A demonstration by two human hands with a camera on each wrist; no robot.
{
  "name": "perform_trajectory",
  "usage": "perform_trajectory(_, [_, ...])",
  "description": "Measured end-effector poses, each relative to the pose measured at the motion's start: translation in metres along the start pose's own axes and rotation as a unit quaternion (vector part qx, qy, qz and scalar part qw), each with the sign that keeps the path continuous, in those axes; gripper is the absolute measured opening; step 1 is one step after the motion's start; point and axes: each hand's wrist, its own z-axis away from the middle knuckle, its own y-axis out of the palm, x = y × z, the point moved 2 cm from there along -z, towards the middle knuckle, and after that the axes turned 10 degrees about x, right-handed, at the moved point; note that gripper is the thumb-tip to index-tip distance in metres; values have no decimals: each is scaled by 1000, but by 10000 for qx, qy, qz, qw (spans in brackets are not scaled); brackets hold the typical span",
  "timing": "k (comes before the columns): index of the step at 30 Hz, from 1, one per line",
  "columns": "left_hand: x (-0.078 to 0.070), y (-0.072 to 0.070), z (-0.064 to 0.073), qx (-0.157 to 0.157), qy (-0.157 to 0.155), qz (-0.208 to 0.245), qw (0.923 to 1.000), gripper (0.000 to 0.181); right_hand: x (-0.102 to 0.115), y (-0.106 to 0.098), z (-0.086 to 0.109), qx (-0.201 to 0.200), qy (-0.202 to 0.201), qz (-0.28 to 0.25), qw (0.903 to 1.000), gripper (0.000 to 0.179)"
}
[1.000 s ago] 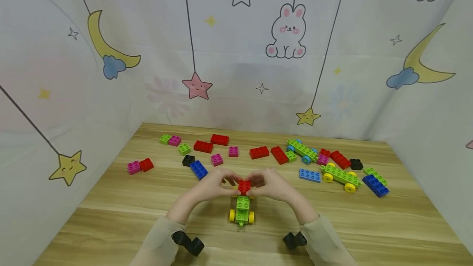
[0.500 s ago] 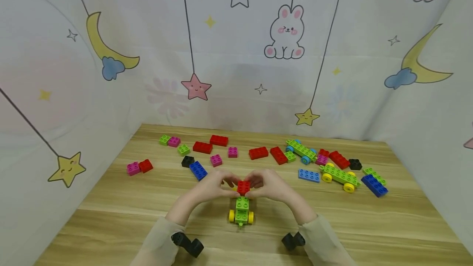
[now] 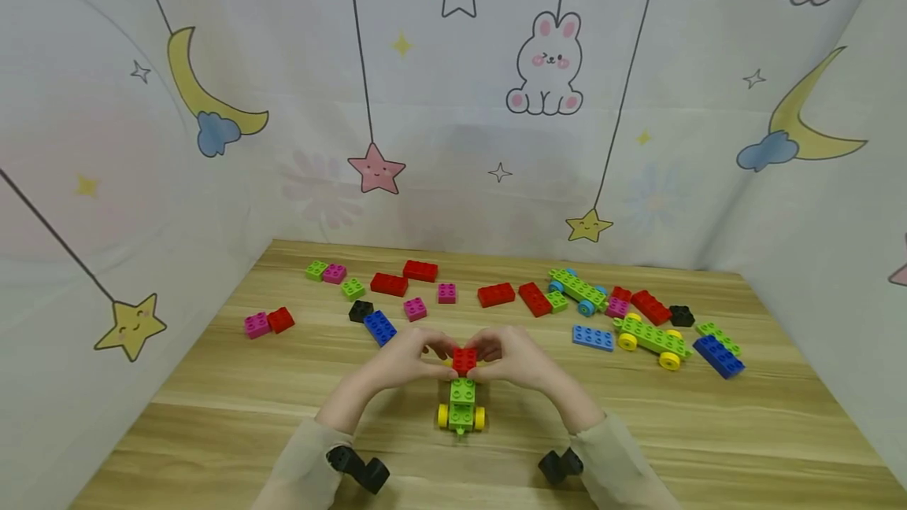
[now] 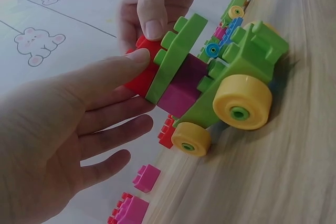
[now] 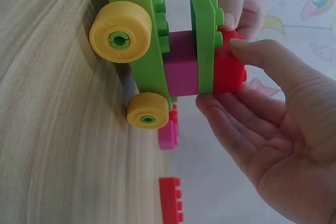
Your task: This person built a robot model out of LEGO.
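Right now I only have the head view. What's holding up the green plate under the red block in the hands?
Observer: Right wrist view shows a purple block between the green plate and the wheeled green base.
Operator: Plate touching the base past that block?
Observer: No. Left wrist view shows an open gap between the plate's overhanging end and the base's studs.
Operator: Wheel hub colour on that base? I see the wheels edge-on.
Observer: Green; left wrist view shows a green hub set in the larger yellow wheel.
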Motion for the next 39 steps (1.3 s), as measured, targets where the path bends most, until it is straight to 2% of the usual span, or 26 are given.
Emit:
perform_trajectory(11, [4,-10,9,-67,-93,-28,9999,34,4,7,-8,-156,-196,-38,9997,29])
perform_trajectory(19, [9,-25,18,-12,-241,-3,9997,33,8,15,-25,-246,-292,23,9993,30])
perform_trajectory(26, [15,-37,27,-44,-295,60,9995,34,10,21,-42,-302,-373,-129,9988,32])
perform_trajectory(39, [22,-51,39,-10,-453,129,9989,36,19,27,-61,-229,-394,-253,9986,35])
